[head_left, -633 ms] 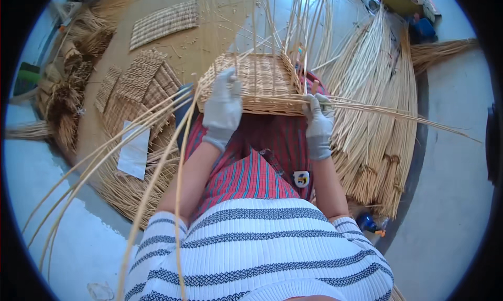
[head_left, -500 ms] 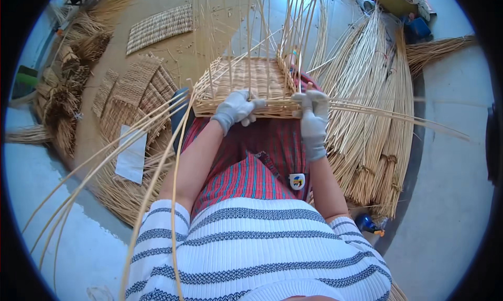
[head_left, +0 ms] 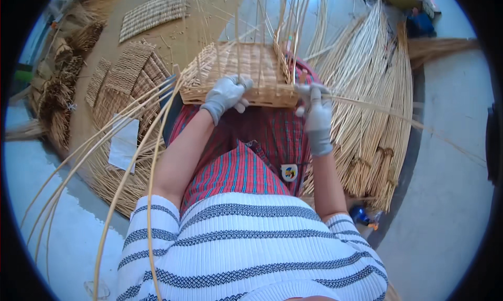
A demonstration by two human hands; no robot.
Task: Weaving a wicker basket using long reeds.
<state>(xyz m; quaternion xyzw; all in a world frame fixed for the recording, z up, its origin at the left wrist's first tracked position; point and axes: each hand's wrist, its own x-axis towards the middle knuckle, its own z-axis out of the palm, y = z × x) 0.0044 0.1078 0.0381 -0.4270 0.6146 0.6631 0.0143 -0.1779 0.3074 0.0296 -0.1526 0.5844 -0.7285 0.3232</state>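
Note:
A shallow woven cane basket (head_left: 249,63), upright strands rising from it, lies over my lap. My left hand (head_left: 226,96), in a pale grey glove, is closed over the front wall, its fingertips at the rim and below it. My right hand (head_left: 316,106), also gloved, is at the basket's front right corner, fingers closed around long reed strands (head_left: 377,106) that stretch out to the right. A small wooden piece (head_left: 304,77) shows just above those fingers; whether it is gripped, I cannot tell. More loose strands (head_left: 133,118) fan out from the left corner, past my left forearm.
Woven panels (head_left: 126,73) lie left on a brown sheet, with a white paper (head_left: 123,146) and another panel (head_left: 152,15) farther back. Bundled reeds fill the left edge (head_left: 63,86) and right side (head_left: 374,118). A blue bottle (head_left: 361,214) lies beside my right elbow.
My left hand has shifted from the basket's left part down and rightward onto its front wall. In the newest view, the basket and both hands sit slightly higher and farther left in the picture.

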